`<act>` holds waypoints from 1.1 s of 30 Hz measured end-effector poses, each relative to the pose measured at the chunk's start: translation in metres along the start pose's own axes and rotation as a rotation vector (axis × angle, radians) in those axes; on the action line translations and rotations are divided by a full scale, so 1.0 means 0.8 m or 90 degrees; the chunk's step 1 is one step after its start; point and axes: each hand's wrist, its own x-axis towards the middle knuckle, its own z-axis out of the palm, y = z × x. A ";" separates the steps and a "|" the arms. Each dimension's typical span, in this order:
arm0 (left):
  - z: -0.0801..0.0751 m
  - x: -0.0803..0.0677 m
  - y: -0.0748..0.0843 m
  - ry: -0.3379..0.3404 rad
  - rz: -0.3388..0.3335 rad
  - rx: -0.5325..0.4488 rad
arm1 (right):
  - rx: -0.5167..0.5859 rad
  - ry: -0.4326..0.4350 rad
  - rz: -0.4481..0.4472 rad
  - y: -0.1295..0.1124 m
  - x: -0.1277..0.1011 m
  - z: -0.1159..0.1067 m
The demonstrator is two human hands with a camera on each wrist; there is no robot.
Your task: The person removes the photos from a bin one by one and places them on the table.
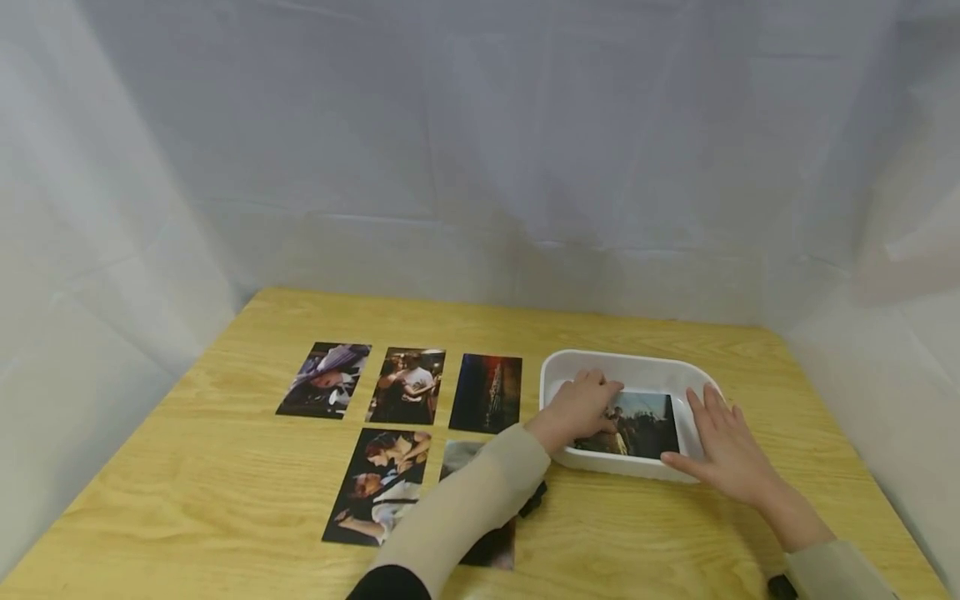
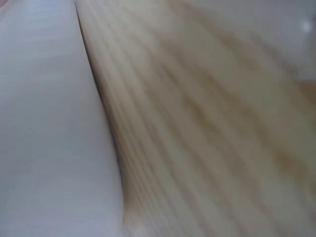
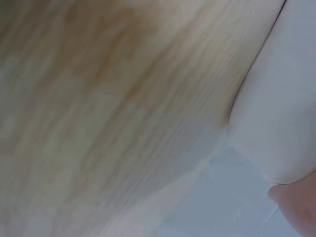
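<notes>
A white plastic tray (image 1: 637, 367) stands on the right half of the table, with a dark photo (image 1: 647, 421) of several figures lying in it. My left hand (image 1: 577, 410) reaches into the tray and grips the photo near its left end, fingers bent by the far edge and thumb over the picture. The hand hides that end of the photo. On the tray's right rim rests my right hand (image 1: 727, 446), fingers spread, thumb by the photo's near right corner. In the right wrist view a fingertip (image 3: 297, 205) shows beside the tray's outer wall (image 3: 279, 118).
Left of the tray, photos lie in two rows on the wooden table (image 1: 187, 467). The back row holds a purple-toned one (image 1: 325, 381), a couple (image 1: 406, 386) and a red-blue one (image 1: 487, 393). In front lies another couple (image 1: 380, 487); my left sleeve (image 1: 480, 500) partly covers its neighbour.
</notes>
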 end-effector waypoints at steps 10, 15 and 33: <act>-0.006 0.000 -0.003 0.022 0.025 -0.085 | -0.006 -0.003 0.003 0.002 0.001 -0.001; -0.011 0.000 -0.005 0.031 0.029 -0.130 | -0.004 -0.001 0.002 0.003 0.001 -0.002; -0.047 -0.021 -0.049 0.319 -0.137 -0.524 | -0.017 0.014 -0.009 0.001 -0.001 0.004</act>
